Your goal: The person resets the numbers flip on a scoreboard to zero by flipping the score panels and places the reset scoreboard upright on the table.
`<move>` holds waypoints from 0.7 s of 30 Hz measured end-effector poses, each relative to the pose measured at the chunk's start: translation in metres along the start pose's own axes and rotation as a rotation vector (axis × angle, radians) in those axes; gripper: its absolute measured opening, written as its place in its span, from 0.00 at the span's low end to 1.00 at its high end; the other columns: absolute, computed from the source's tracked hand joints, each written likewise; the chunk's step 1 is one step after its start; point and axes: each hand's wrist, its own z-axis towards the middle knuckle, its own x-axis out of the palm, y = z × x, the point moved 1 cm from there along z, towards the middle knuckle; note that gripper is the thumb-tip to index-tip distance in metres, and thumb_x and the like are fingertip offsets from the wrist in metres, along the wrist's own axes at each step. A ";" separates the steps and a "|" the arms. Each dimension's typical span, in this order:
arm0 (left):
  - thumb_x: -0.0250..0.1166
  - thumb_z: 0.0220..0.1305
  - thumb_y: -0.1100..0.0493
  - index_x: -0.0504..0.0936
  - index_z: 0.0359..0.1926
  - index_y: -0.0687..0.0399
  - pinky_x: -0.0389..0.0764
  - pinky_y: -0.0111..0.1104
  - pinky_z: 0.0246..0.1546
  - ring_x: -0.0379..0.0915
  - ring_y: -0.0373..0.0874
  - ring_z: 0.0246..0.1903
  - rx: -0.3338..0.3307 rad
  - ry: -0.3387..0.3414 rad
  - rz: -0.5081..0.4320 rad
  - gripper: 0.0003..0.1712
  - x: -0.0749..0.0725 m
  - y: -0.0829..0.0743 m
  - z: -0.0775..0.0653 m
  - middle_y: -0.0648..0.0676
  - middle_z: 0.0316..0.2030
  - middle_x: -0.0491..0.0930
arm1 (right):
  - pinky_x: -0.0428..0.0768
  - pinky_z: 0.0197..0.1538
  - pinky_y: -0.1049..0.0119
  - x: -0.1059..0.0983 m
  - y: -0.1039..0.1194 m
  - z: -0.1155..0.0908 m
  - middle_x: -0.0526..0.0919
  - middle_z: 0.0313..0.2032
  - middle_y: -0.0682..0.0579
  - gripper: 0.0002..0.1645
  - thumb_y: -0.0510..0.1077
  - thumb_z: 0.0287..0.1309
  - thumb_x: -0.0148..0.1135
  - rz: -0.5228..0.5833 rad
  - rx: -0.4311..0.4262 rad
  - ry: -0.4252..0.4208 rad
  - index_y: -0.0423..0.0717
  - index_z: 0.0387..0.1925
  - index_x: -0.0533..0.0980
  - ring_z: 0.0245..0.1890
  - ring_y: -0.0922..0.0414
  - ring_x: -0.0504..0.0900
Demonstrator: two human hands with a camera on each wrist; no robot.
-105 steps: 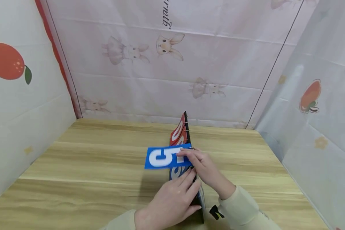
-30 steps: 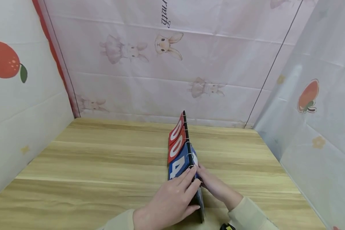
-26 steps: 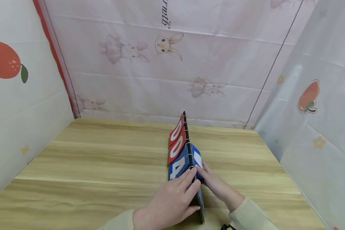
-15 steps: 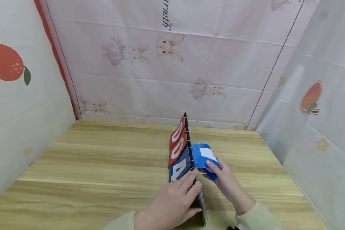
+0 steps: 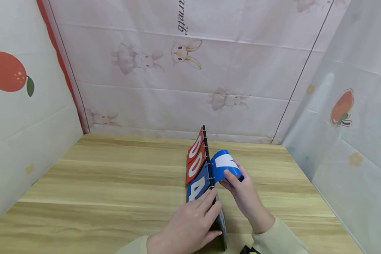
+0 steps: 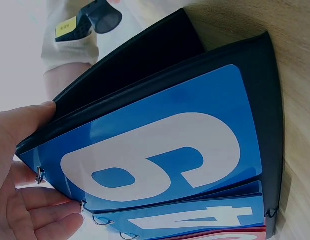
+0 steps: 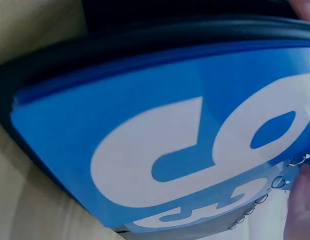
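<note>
At the frame's lower centre, the left hand [image 5: 190, 220] keeps its grip clamped on the standing scoreboard [image 5: 198, 176]; the right hand [image 5: 247, 194] pinches blue cards [image 5: 223, 161], turned past the rings [image 5: 211, 164] but not yet flat.

1 scoreboard [image 5: 204, 172] — 2 red cards [image 5: 195, 163] showing, 1 tabletop [image 5: 114, 183]

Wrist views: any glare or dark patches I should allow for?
Left wrist: upper-left background blown out white, faint sheen on the large blue card; right wrist: lower right washed pale, black backing nearly detail-free along the top.
</note>
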 end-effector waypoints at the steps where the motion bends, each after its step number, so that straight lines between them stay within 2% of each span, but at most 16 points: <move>1: 0.62 0.55 0.38 0.71 0.54 0.55 0.80 0.39 0.44 0.67 0.49 0.57 -0.002 0.002 -0.002 0.34 0.000 0.000 0.000 0.59 0.60 0.70 | 0.76 0.52 0.68 0.001 0.000 0.001 0.54 0.62 0.37 0.35 0.43 0.65 0.51 -0.044 -0.011 0.006 0.48 0.68 0.49 0.56 0.44 0.66; 3: 0.63 0.55 0.38 0.71 0.54 0.55 0.80 0.39 0.44 0.67 0.49 0.57 0.001 -0.012 0.005 0.34 0.001 -0.001 -0.001 0.60 0.60 0.70 | 0.73 0.57 0.59 0.003 0.000 0.001 0.57 0.61 0.37 0.34 0.44 0.65 0.52 -0.143 -0.046 0.022 0.51 0.68 0.50 0.56 0.44 0.66; 5: 0.64 0.53 0.38 0.71 0.52 0.56 0.81 0.39 0.44 0.69 0.50 0.56 0.015 -0.054 0.031 0.34 0.001 -0.001 -0.001 0.61 0.58 0.72 | 0.65 0.62 0.48 0.004 -0.001 0.002 0.64 0.59 0.35 0.33 0.44 0.66 0.50 -0.231 -0.116 0.071 0.52 0.68 0.50 0.57 0.43 0.67; 8: 0.67 0.49 0.38 0.72 0.49 0.58 0.82 0.37 0.43 0.71 0.51 0.54 0.046 -0.132 0.098 0.35 0.001 -0.002 -0.001 0.62 0.54 0.74 | 0.57 0.62 0.35 0.004 -0.003 0.003 0.73 0.55 0.37 0.31 0.41 0.69 0.45 -0.340 -0.253 0.179 0.53 0.69 0.50 0.59 0.45 0.67; 11: 0.68 0.48 0.37 0.72 0.48 0.59 0.82 0.36 0.42 0.71 0.51 0.53 0.058 -0.158 0.131 0.36 0.001 -0.001 0.000 0.62 0.53 0.75 | 0.59 0.60 0.33 0.005 -0.006 0.003 0.79 0.52 0.44 0.28 0.39 0.70 0.42 -0.473 -0.381 0.279 0.53 0.68 0.52 0.60 0.50 0.67; 14: 0.67 0.49 0.37 0.72 0.48 0.58 0.82 0.37 0.43 0.72 0.50 0.53 0.055 -0.146 0.116 0.35 0.001 -0.001 0.000 0.62 0.52 0.75 | 0.64 0.57 0.33 0.006 -0.007 0.002 0.79 0.51 0.48 0.25 0.38 0.71 0.39 -0.600 -0.482 0.353 0.48 0.67 0.56 0.59 0.50 0.68; 15: 0.67 0.49 0.37 0.72 0.49 0.58 0.81 0.37 0.43 0.72 0.50 0.53 0.052 -0.140 0.104 0.35 0.001 -0.001 0.000 0.62 0.53 0.75 | 0.65 0.56 0.33 0.006 -0.007 0.002 0.79 0.51 0.49 0.23 0.39 0.72 0.37 -0.623 -0.485 0.369 0.47 0.67 0.57 0.59 0.49 0.68; 17: 0.67 0.50 0.38 0.72 0.49 0.58 0.81 0.39 0.44 0.71 0.51 0.53 0.054 -0.146 0.095 0.35 0.001 -0.001 0.000 0.62 0.53 0.75 | 0.61 0.58 0.32 0.004 -0.005 0.004 0.77 0.53 0.46 0.23 0.44 0.74 0.31 -0.586 -0.449 0.408 0.42 0.65 0.59 0.61 0.47 0.64; 19: 0.67 0.50 0.38 0.72 0.49 0.58 0.81 0.39 0.45 0.71 0.51 0.53 0.053 -0.152 0.091 0.34 0.001 -0.001 -0.001 0.62 0.54 0.74 | 0.56 0.61 0.32 0.000 -0.005 0.008 0.73 0.57 0.39 0.26 0.48 0.75 0.27 -0.446 -0.345 0.422 0.39 0.65 0.57 0.63 0.44 0.60; 21: 0.67 0.49 0.38 0.72 0.49 0.58 0.81 0.40 0.44 0.71 0.52 0.53 0.053 -0.159 0.092 0.34 0.001 -0.001 -0.001 0.62 0.54 0.74 | 0.52 0.63 0.35 -0.005 -0.008 0.013 0.67 0.61 0.36 0.28 0.52 0.74 0.28 -0.297 -0.205 0.376 0.38 0.65 0.56 0.65 0.43 0.57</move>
